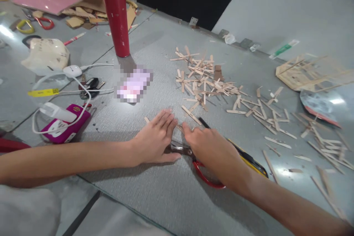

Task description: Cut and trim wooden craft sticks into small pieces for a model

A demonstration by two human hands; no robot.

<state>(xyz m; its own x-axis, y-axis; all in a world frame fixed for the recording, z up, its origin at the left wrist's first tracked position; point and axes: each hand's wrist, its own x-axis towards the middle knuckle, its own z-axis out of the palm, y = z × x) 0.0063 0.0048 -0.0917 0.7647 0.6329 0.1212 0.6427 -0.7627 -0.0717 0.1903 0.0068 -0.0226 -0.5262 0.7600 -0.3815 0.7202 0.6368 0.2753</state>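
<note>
My left hand (155, 138) lies flat on the table with its fingers stretched out, covering most of a thin wooden stick (146, 120) whose far end pokes out at its left. My right hand (206, 143) is closed, its index finger and thumb side at the stick's other end by my left fingertips. Beneath and between the hands lies a pair of scissors (210, 179) with red handles, its blades partly under my left hand. A yellow and black utility knife (251, 160) rests by my right wrist, partly hidden.
Many small wooden stick pieces (204, 77) spread across the right half. A wooden stick frame (293, 73) stands at far right. To the left are a red bottle (117, 22), a blurred phone (135, 84), keys (92, 86) and a purple power adapter (68, 125) with white cables.
</note>
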